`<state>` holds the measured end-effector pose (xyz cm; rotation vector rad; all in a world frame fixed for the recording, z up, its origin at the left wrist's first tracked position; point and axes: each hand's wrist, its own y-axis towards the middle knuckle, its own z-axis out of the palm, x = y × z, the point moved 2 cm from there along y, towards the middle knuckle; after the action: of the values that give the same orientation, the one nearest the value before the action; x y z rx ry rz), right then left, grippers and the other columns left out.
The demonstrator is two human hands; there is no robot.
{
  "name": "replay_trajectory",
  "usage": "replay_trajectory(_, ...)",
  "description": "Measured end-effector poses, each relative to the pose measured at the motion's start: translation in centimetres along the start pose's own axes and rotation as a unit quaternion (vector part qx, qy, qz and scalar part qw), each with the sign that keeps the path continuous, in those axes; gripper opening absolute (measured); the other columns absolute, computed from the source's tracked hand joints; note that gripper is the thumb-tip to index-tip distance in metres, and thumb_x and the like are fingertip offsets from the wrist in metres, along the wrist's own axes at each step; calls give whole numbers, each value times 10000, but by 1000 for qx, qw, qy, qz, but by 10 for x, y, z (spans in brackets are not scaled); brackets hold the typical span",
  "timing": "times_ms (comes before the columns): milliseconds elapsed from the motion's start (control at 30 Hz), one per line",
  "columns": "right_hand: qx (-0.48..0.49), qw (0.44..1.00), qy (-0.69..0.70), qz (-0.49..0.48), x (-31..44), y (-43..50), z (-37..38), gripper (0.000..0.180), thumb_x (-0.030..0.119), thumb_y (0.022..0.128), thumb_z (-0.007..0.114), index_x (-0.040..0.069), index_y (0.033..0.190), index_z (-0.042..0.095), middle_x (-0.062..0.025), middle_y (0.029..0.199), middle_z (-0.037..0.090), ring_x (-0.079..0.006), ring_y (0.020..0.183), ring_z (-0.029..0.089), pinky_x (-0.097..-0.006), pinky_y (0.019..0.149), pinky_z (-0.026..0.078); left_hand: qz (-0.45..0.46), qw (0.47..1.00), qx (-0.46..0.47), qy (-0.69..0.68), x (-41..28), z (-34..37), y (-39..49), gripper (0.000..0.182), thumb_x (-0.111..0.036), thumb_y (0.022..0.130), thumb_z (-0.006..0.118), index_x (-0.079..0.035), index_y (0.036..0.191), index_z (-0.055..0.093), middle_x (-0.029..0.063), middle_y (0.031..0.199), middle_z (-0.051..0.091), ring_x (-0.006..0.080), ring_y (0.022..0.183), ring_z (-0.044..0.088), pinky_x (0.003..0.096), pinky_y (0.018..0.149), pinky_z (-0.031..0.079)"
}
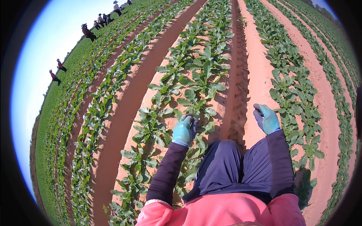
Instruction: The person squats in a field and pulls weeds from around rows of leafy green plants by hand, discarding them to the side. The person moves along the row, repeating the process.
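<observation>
My left hand (185,129), in a teal work glove with grey-blue fingers, is over a bed of young leafy crop plants (198,106). Its fingers curl downward, and their tips are partly hidden, so I cannot tell whether they grip a leaf. My right hand (266,118) wears a matching glove and hangs over the bare soil by my right knee. Its fingers are bent, with a gap to the thumb, and nothing shows between them. Broad, lobed green leaves (151,128) spread beside and below my left hand.
A reddish sandy furrow (239,84) runs ahead of my bent knees (226,158). Another planted bed (294,93) lies to the right, and a wide furrow (124,107) to the left. Several people (88,32) are bent or standing in the far-left rows.
</observation>
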<state>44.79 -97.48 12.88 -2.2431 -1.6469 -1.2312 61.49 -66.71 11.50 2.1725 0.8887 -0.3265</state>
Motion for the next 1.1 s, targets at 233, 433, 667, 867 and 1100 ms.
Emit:
replay_trajectory(233,-155,961,-63,221,-81,-141,-84,206,134,932,599,14,1098,622,-88,903,653,-149,762,610,-280,664,476,-208,931,218,207,132,-79,-99,158,-202,888,554,-56,939,587,200,900,614,413,757,620,504,635,490)
replay_trajectory(433,169,873,-286,358,-114,-287,-110,156,135,824,619,29,937,615,-201,918,634,-371,851,611,-448,735,492,-98,805,530,248,156,-85,-134,275,-276,833,625,-45,971,571,207,906,628,379,814,635,466,677,515)
replay_trajectory(667,425,791,-311,312,-212,-352,-94,243,132,800,604,12,1010,583,-260,1052,567,-431,955,579,-492,799,496,-2,676,698,235,169,-62,-115,257,-228,784,665,-60,974,628,173,875,672,350,801,671,458,685,534)
replay_trajectory(867,415,747,-270,445,-157,-283,-90,375,167,787,652,11,1117,562,-286,1172,519,-439,1006,590,-487,839,510,-17,550,789,273,165,-48,-100,220,-231,882,523,-94,960,676,142,938,699,320,884,682,466,730,540)
replay_trajectory(1100,451,700,-276,480,-165,-281,-82,473,221,756,711,49,1175,574,-255,1185,544,-415,1016,605,-472,851,520,-87,556,785,260,170,-39,-105,293,-255,890,533,-81,1106,627,173,1096,661,338,997,650,461,828,522)
